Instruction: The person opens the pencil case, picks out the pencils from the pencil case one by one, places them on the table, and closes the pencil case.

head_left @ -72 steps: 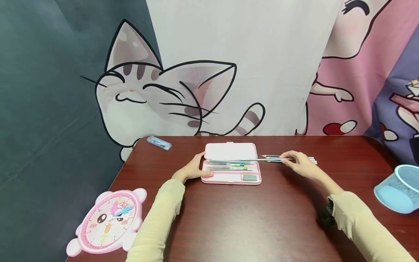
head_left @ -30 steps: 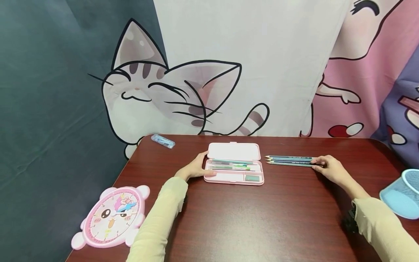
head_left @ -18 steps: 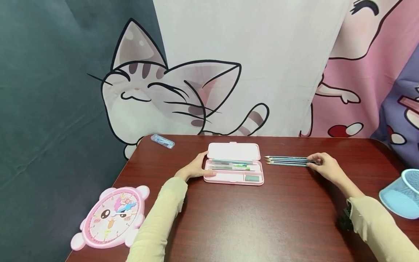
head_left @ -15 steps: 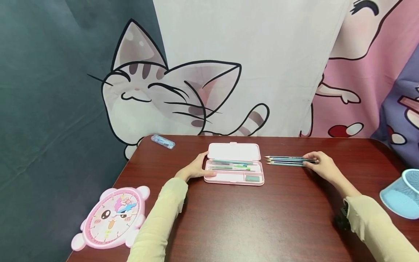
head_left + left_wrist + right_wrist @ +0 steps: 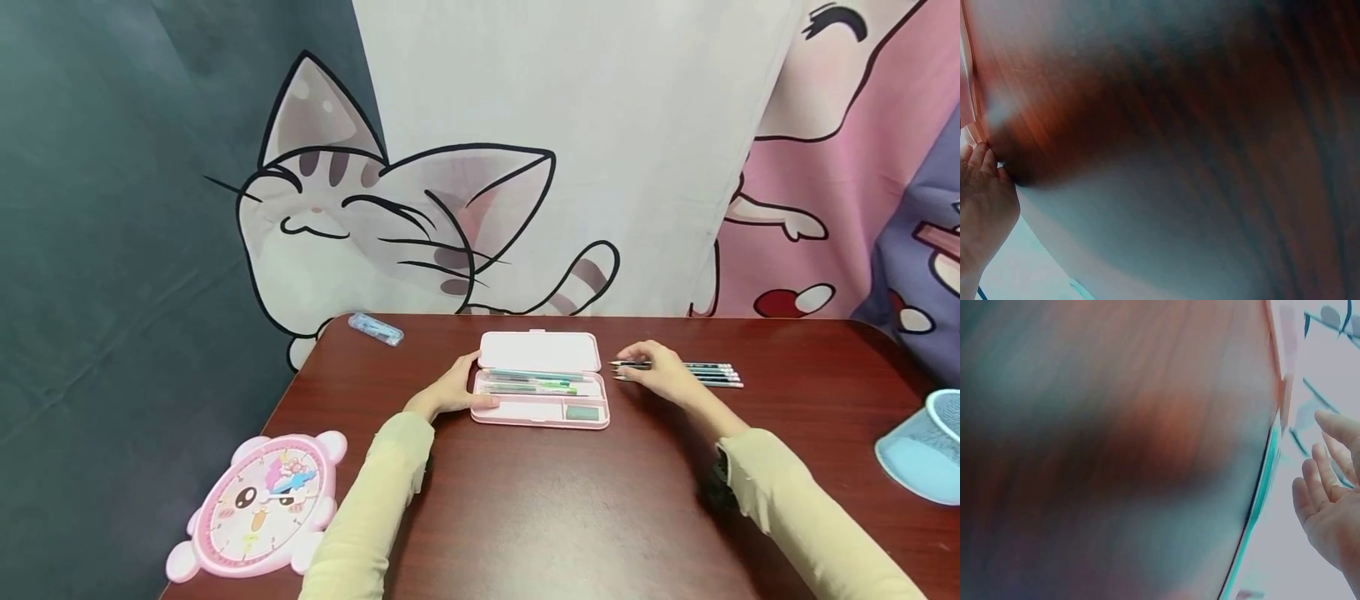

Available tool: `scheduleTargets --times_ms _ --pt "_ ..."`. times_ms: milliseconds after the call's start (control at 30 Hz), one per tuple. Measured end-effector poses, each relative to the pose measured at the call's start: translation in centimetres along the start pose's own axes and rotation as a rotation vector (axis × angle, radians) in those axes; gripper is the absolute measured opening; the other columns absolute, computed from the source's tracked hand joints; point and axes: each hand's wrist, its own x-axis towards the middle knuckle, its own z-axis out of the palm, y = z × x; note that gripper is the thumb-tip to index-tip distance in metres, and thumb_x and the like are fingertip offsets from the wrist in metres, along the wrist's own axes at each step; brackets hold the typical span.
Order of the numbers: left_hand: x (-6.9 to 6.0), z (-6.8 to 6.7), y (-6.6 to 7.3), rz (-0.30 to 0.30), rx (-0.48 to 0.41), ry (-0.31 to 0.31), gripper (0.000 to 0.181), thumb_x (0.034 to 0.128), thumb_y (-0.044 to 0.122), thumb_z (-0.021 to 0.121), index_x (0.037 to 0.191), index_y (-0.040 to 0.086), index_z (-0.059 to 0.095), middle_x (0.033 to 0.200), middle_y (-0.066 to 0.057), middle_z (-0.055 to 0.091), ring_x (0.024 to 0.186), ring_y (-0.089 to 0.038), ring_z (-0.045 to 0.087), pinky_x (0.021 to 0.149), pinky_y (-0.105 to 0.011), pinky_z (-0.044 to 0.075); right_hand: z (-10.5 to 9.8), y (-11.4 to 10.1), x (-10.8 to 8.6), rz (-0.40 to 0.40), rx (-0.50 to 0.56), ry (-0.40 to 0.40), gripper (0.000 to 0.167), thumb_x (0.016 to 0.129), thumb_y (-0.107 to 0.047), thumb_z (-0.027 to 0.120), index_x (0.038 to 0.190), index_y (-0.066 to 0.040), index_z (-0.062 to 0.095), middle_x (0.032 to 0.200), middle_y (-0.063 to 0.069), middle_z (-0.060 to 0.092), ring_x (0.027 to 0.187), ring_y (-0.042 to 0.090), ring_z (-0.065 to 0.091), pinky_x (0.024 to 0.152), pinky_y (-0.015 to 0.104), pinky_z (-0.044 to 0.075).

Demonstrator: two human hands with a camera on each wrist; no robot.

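Observation:
A pink pencil case [image 5: 538, 352] lies open on the table, its lid folded to the back. Several pens and pencils [image 5: 525, 387] fill its long compartment, and a grey-green block [image 5: 582, 413] sits in the front right one. My left hand [image 5: 446, 393] grips the case's left end, thumb on the front rim. To the right of the case, several pencils [image 5: 716, 375] lie side by side, tips to the left. Over their tips hovers my right hand [image 5: 662, 375]; in the right wrist view its fingers [image 5: 1313, 484] are loosely bent and hold nothing.
A pink toy clock [image 5: 258, 510] lies at the table's left edge. A small blue clear packet [image 5: 376, 329] is at the back left corner. On the right, a light blue mesh holder [image 5: 921, 454] stands near the edge. A printed cat curtain hangs behind.
My right hand first let go of a pencil beside the others, then slid from their far ends left to their tips. The left hand stayed on the pencil case.

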Motion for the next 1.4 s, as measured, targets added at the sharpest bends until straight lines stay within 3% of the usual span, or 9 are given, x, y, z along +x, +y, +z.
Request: scheduleTargets --times_ms 100,267,500,867,967,1100,1233,1300,1400 --pt "-0.2 0.2 0.2 0.002 0.001 -0.005 0.102 0.0693 0.048 0.074 0.146 0.011 0.017 0.147 -0.012 0.023 0.135 -0.025 0.025 0.111 -0.043 0.022 1.3 -1.1 0.9 -0.046 0.002 -0.018 0.023 0.078 -0.010 0.069 0.098 0.002 0.064 0.093 0.017 0.062 0.088 0.029 0.058 0.077 0.039 0.044" --pt "0.0 0.6 0.2 -0.019 -0.012 -0.006 0.099 0.0716 0.041 0.075 0.146 0.013 0.016 0.149 -0.009 0.022 0.136 -0.023 0.023 0.111 -0.043 0.022 3.0 -2.5 1.9 -0.146 -0.081 -0.087 0.021 0.073 -0.002 0.070 0.093 0.001 0.064 0.085 0.013 0.059 0.078 0.023 0.057 0.070 0.034 0.045" --pt "0.4 1.2 0.1 -0.031 0.004 -0.019 0.098 0.0723 0.042 0.074 0.146 0.016 0.015 0.150 -0.006 0.021 0.137 -0.020 0.022 0.111 -0.041 0.022 3.9 -3.9 2.4 -0.158 -0.265 -0.197 0.021 0.070 -0.010 0.073 0.089 -0.007 0.065 0.084 0.005 0.060 0.076 0.018 0.057 0.070 0.037 0.046" --pt "0.1 0.7 0.4 -0.014 0.018 -0.013 0.103 0.0691 0.051 0.073 0.146 0.014 0.016 0.149 -0.010 0.022 0.136 -0.023 0.024 0.111 -0.044 0.023 4.0 -4.2 2.6 -0.334 -0.413 -0.156 0.017 0.076 -0.015 0.067 0.090 -0.006 0.069 0.083 0.002 0.062 0.068 0.011 0.053 0.065 0.033 0.048" --pt "0.3 0.8 0.2 -0.022 0.022 -0.012 0.100 0.0715 0.045 0.074 0.146 0.014 0.015 0.149 -0.009 0.022 0.136 -0.022 0.023 0.111 -0.042 0.023 4.0 -4.1 2.7 -0.323 -0.358 -0.140 0.017 0.078 -0.015 0.066 0.092 -0.005 0.069 0.086 0.004 0.065 0.072 0.013 0.057 0.069 0.035 0.049" --pt "0.4 0.7 0.0 -0.035 0.022 -0.004 0.098 0.0719 0.042 0.074 0.146 0.015 0.016 0.149 -0.008 0.022 0.136 -0.021 0.024 0.111 -0.042 0.023 4.1 -3.6 2.8 -0.286 -0.134 -0.087 0.014 0.081 -0.009 0.066 0.093 -0.003 0.070 0.089 0.009 0.069 0.080 0.019 0.063 0.073 0.036 0.051" --pt "0.4 0.5 0.0 -0.046 0.016 -0.003 0.099 0.0712 0.043 0.075 0.146 0.017 0.016 0.149 -0.007 0.022 0.137 -0.021 0.023 0.111 -0.041 0.022 3.7 -3.1 2.5 -0.194 0.061 -0.049 0.015 0.083 -0.009 0.065 0.097 -0.002 0.069 0.095 0.013 0.069 0.090 0.024 0.065 0.078 0.039 0.052" --pt "0.4 0.4 -0.1 -0.040 0.017 -0.004 0.099 0.0714 0.042 0.075 0.146 0.017 0.016 0.149 -0.007 0.022 0.137 -0.021 0.023 0.111 -0.041 0.022 3.3 -3.0 2.2 -0.129 0.100 -0.049 0.019 0.085 -0.014 0.064 0.100 -0.003 0.068 0.100 0.014 0.068 0.094 0.026 0.064 0.081 0.040 0.051" --pt "0.3 0.2 -0.2 -0.033 0.028 -0.004 0.099 0.0716 0.042 0.074 0.146 0.016 0.016 0.149 -0.007 0.022 0.136 -0.021 0.024 0.111 -0.041 0.023 2.6 -2.6 1.8 -0.065 0.138 -0.048 0.023 0.086 -0.020 0.064 0.103 -0.005 0.067 0.104 0.015 0.067 0.091 0.024 0.064 0.076 0.032 0.052"
